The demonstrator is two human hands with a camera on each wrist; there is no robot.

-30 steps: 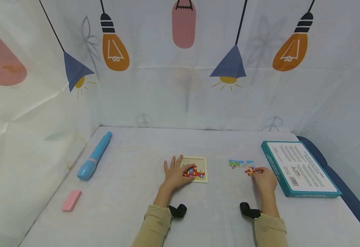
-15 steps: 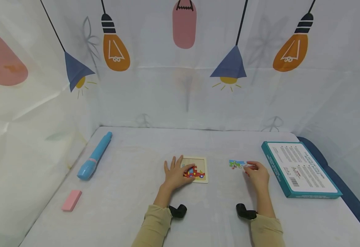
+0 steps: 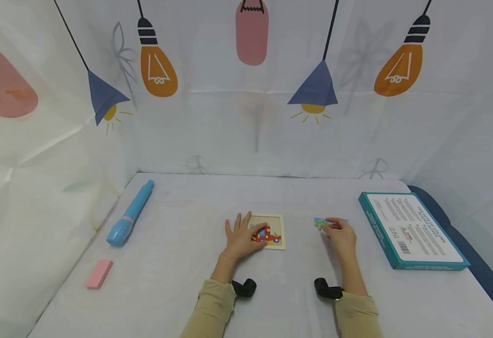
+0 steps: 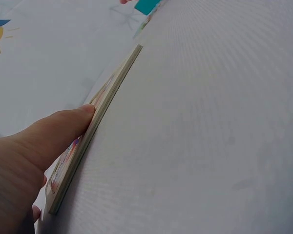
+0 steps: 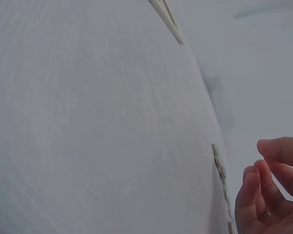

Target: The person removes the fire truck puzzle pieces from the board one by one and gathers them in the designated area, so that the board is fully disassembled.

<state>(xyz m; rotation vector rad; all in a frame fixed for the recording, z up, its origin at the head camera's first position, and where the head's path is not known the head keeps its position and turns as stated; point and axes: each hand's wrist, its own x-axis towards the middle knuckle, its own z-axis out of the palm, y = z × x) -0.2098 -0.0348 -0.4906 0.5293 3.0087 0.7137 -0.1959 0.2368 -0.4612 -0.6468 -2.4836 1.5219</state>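
My left hand (image 3: 241, 241) lies over the left part of a small wooden jigsaw tray (image 3: 282, 232), its fingers spread. The thumb rests on the near edge, as the tray (image 4: 112, 90) shows in the left wrist view. A red vehicle picture (image 3: 273, 235) is partly covered by that hand. To the right, my right hand (image 3: 342, 237) hovers over a group of jigsaw pieces (image 3: 319, 222), green and blue at the uncovered end. In the right wrist view, the right hand (image 5: 271, 187) has bent fingers, thumb apart from them, and no piece shows between. The red pieces are hidden behind it.
A teal box (image 3: 415, 232) with a white printed label lies at the right. On the left are a blue, microphone-shaped object (image 3: 130, 213) and a pink block (image 3: 99, 274). A white cloth wall (image 3: 212, 131) printed with lamps stands behind the table.
The right hand has moved left along the pieces, from the red one at the right end toward the green end, and now covers most of them. The left hand stays on the tray.
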